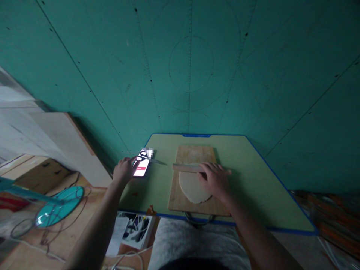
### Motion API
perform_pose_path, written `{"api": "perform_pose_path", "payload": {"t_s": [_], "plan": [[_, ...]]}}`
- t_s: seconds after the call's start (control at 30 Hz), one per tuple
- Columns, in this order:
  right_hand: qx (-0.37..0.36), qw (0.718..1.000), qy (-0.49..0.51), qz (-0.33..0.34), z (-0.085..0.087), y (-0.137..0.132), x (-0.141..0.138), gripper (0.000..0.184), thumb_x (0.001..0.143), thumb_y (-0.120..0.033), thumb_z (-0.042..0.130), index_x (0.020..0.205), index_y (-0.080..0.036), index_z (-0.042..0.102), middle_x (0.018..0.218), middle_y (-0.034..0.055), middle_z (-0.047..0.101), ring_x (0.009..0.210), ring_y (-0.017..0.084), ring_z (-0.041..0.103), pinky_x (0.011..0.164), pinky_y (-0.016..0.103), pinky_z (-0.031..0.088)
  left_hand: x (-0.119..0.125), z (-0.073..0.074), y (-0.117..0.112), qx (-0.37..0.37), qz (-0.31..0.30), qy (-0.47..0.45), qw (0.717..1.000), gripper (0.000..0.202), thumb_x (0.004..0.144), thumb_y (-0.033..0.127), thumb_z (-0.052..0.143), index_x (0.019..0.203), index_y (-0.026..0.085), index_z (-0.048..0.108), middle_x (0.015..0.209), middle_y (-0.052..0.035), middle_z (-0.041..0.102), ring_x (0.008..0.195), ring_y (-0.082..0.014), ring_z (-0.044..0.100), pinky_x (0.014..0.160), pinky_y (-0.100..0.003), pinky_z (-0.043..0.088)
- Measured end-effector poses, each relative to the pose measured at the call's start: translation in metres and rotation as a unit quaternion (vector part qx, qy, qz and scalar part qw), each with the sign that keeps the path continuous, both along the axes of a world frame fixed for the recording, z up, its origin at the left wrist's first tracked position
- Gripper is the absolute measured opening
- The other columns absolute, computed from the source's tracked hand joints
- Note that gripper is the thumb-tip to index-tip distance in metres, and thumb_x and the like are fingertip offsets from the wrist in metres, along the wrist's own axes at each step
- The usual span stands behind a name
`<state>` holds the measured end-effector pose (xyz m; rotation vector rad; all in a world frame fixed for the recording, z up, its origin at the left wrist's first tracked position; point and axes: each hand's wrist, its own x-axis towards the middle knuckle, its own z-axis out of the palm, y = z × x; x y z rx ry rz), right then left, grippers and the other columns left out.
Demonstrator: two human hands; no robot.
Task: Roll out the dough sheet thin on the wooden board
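A flat round of pale dough (191, 189) lies on a wooden board (194, 152) on a small green table (253, 180). A wooden rolling pin (185, 168) rests across the dough. My right hand (215, 180) lies on the pin, fingers curled over it. At the table's left edge sits a lit phone (142, 165), and my left hand (125, 170) reaches to it, a fingertip touching the screen. Scissors (153, 160) lie beside the phone.
A green wall rises right behind the table. On the floor to the left stand a teal fan base (60, 206) and cables. Papers (135, 228) lie below the table's front edge. Stacked items (332, 210) sit at the right.
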<state>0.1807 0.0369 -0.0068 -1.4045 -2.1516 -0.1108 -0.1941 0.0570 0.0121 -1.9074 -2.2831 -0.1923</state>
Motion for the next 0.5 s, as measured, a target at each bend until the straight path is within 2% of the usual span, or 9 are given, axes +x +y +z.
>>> {"api": "perform_pose_path", "payload": {"t_s": [0.23,0.37,0.43,0.5], "plan": [[0.002,1.000,0.000,-0.004,-0.001,0.000,0.000,0.022,0.090,-0.026,0.057,0.108,-0.020,0.068,0.111,0.0085,0.072,0.100,0.025,0.064,0.089,0.039,0.042,0.006,0.007,0.001,-0.005,0.025,-0.037,0.999,0.048,0.096,0.042,0.040,0.129,0.017,0.065,0.116,-0.0178,0.070,0.105,-0.0328,0.065,0.086,-0.042,0.053],[-0.004,1.000,0.002,0.001,0.001,-0.001,0.001,0.023,0.089,-0.025,0.058,0.110,-0.019,0.068,0.110,0.0088,0.072,0.102,0.026,0.064,0.090,0.040,0.043,0.007,0.008,0.001,0.049,0.026,-0.051,0.997,0.052,0.094,0.042,0.044,0.131,0.011,0.061,0.118,-0.0209,0.067,0.108,-0.0347,0.064,0.090,-0.045,0.052],[-0.011,1.000,0.000,0.002,0.002,-0.001,0.000,0.024,0.090,-0.025,0.058,0.111,-0.018,0.067,0.111,0.0091,0.072,0.103,0.026,0.064,0.091,0.041,0.043,0.018,0.011,-0.002,0.103,-0.005,-0.070,0.992,0.049,0.094,0.040,0.044,0.129,0.011,0.061,0.118,-0.0198,0.067,0.107,-0.0331,0.064,0.092,-0.045,0.051],[-0.016,1.000,0.000,-0.001,0.002,-0.001,-0.001,0.026,0.090,-0.025,0.058,0.113,-0.018,0.067,0.113,0.0094,0.071,0.104,0.027,0.064,0.092,0.041,0.044,0.041,0.015,-0.006,0.146,-0.076,-0.100,0.981,0.042,0.095,0.035,0.043,0.125,0.013,0.062,0.117,-0.0167,0.067,0.107,-0.0299,0.064,0.094,-0.042,0.050]]}}
